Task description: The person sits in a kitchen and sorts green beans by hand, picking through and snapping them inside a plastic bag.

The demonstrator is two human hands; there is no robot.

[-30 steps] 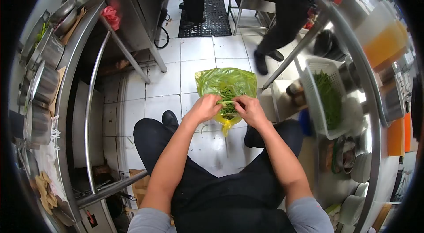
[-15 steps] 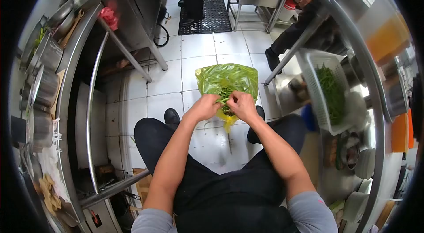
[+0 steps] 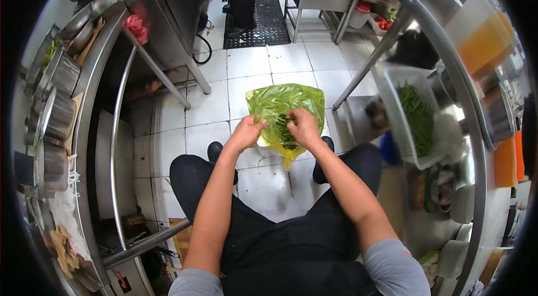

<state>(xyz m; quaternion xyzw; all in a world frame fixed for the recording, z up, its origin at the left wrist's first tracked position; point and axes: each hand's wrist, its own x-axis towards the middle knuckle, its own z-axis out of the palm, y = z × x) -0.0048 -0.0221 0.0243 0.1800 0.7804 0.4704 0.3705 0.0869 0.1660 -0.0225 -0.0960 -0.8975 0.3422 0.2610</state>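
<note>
Inside a yellow-green plastic bag [image 3: 287, 94], presumably spread for access, thin green stems [image 3: 282, 128] are touched by the right hand [image 3: 303, 126]; its grip, like the left hand's [image 3: 247, 133], is unclear.

sleeves [image 3: 195, 282]: short, grey | right sleeve [image 3: 392, 269]: small pink mark [image 3: 406, 252] | trousers [image 3: 189, 183]: black | shoes [image 3: 214, 151]: black

Translucent yellow-green plastic bag [image 3: 298, 96] sits open and creased, its near end bunched; slender green stalks [image 3: 281, 126] lie loosely jumbled inside.
</note>
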